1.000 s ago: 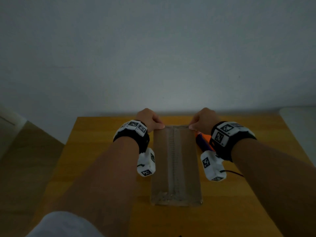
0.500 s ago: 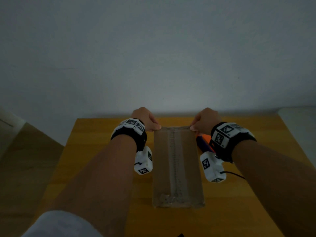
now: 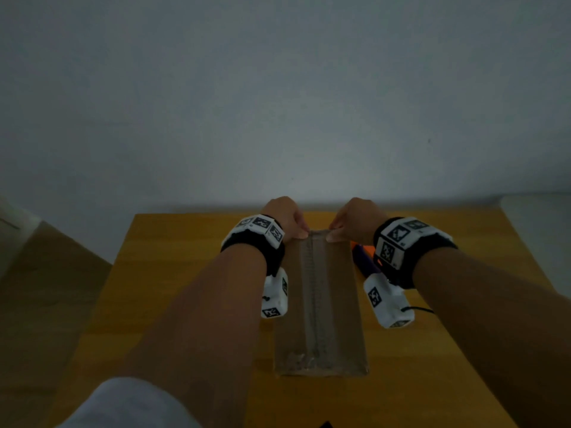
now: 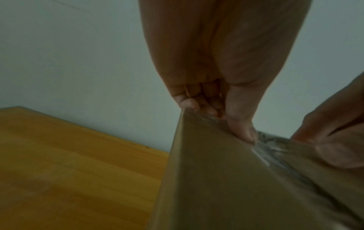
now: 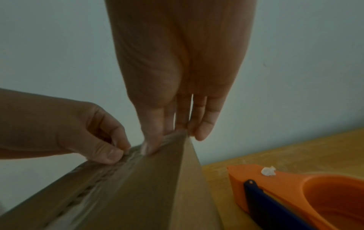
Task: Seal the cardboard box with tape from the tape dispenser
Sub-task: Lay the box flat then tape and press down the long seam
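A long brown cardboard box [image 3: 340, 307] lies lengthwise on the wooden table [image 3: 185, 273]. A strip of clear tape [image 3: 313, 291] runs along its top seam. My left hand [image 3: 296, 230] and right hand [image 3: 338, 233] both pinch the box's far edge, thumbs on top beside the tape end and fingers down behind the far face. The left wrist view shows the left thumb [image 4: 244, 132] pressing by the wrinkled tape end [image 4: 268, 144]. In the right wrist view my right thumb [image 5: 151, 144] presses the same end. The orange and dark blue tape dispenser [image 5: 291, 185] lies on the table right of the box [image 5: 149, 186], untouched.
A plain grey wall stands close behind the table's far edge. A white surface [image 3: 537, 230] adjoins the table at the right. A thin black cable [image 3: 420, 309] trails from my right wrist camera. Bare tabletop shows to the left of the box.
Both thumbs have slid inward along the box's far edge toward the taped seam. The box and the dispenser have stayed in place.
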